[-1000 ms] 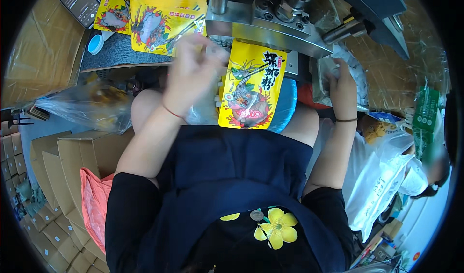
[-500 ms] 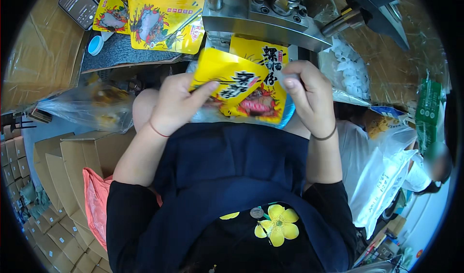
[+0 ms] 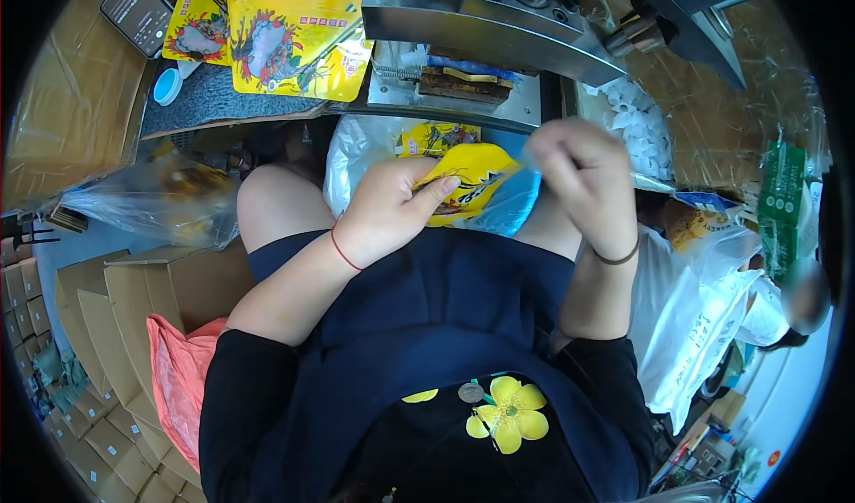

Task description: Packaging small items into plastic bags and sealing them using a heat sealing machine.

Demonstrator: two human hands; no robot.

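A yellow printed pouch (image 3: 481, 175) is bent in my left hand (image 3: 390, 202), whose thumb presses on its near face. My right hand (image 3: 583, 178) is raised just right of the pouch, fingers curled and smeared by motion. A pale streak shows between its fingertips and the pouch's right corner; what it pinches, if anything, I cannot make out. Beneath the held pouch, another yellow pouch (image 3: 441, 136) lies in a container lined with white plastic (image 3: 349, 151) and blue plastic (image 3: 521, 207) between my knees.
Ahead stands a metal press (image 3: 490, 36) with a wooden cutting die (image 3: 463, 85) under its block. Stacked yellow pouches (image 3: 298, 49), a phone (image 3: 135, 12) and a blue-lidded cap (image 3: 166, 85) are at the far left. White plastic scraps (image 3: 634, 125) sit right; cardboard boxes (image 3: 178, 294) stand left.
The pouch under the press has left that spot, uncovering the die. My left hand has moved right and down with a bent pouch. My right hand has shifted slightly right, curling up.
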